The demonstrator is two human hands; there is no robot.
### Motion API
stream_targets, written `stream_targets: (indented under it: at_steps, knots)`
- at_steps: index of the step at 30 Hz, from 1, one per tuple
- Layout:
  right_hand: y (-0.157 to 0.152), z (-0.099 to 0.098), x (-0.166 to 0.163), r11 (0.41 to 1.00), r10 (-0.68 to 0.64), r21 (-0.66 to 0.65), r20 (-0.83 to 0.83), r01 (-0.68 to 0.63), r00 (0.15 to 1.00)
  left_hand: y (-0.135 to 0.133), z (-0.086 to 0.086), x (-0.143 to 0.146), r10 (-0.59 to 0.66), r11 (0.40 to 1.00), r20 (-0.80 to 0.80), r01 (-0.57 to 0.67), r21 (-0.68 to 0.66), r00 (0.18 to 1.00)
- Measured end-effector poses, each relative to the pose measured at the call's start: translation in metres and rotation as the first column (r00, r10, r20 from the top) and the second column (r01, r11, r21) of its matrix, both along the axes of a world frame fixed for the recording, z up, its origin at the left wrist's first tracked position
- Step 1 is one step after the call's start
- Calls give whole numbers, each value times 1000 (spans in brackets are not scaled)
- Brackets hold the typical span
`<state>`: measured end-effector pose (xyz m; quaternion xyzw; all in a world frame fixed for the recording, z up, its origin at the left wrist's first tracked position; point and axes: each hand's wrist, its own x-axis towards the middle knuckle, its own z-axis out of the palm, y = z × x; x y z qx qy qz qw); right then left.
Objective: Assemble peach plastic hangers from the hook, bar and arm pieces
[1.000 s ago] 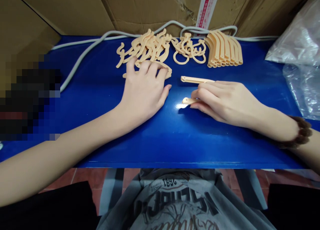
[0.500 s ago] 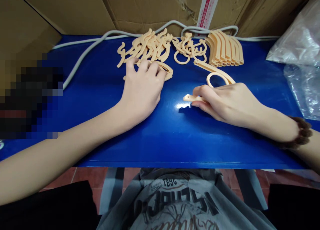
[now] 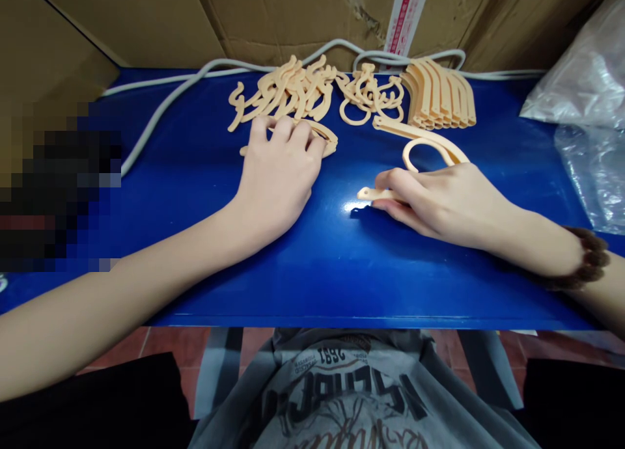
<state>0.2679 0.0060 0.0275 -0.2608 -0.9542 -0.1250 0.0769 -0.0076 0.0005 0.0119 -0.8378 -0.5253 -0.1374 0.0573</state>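
My right hand point(image 3: 439, 202) is closed on a pale beige plastic folding hanger point(image 3: 422, 136), held above the blue table. One hanger arm reaches up and left from the hand, beside its open hook ring. A short end with a hole pokes out between my thumb and fingers; the middle is hidden by the hand. My left hand point(image 3: 280, 169) has its fingers curled over curved beige hanger pieces point(image 3: 328, 140) lying on the table. The hand covers most of those pieces, so I cannot tell how they are joined.
Behind my left hand lies a pile of curved hanger pieces point(image 3: 293, 88). To its right are loose hook rings point(image 3: 368, 97) and stacked hanger arms point(image 3: 439, 94). A grey cable point(image 3: 166, 110) runs along the back before cardboard point(image 3: 303, 19). Clear plastic bags point(image 3: 581, 78) lie far right.
The long arm of the hanger in my right hand has swung slightly left and flatter. The right hand has shifted a little left; my left hand has barely moved.
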Motion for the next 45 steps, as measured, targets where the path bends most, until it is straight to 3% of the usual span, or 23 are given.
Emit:
stream_targets:
  at_steps: [5,13,17,29,39,43,45]
  knots:
    - [0,-1,0,999,13,-40,-41,-15,999,-2,7,5,70,995,-29,-72,-62,997]
    - [3,-5,2,998,42,40,-8,-42,999,-4,17,12,105,986,-166,-125,-113,980]
    - [4,-5,3,1000,21,-2,12,-21,1000,-5,18,13,112,987,-111,-123,-100,987]
    - [6,-7,3,997,11,-77,-27,-13,1000,-5,20,12,76,989,-157,-94,-114,985]
    - [5,-5,1,999,0,-32,10,0,1000,-3,17,11,104,987,-98,-115,-111,990]
    - [5,-6,1,1000,10,-15,0,-10,1000,0,6,0,-43,998,-7,44,40,999]
    - [5,-6,2,1000,27,-4,-28,-28,999,1,2,-3,-75,996,12,75,55,997]
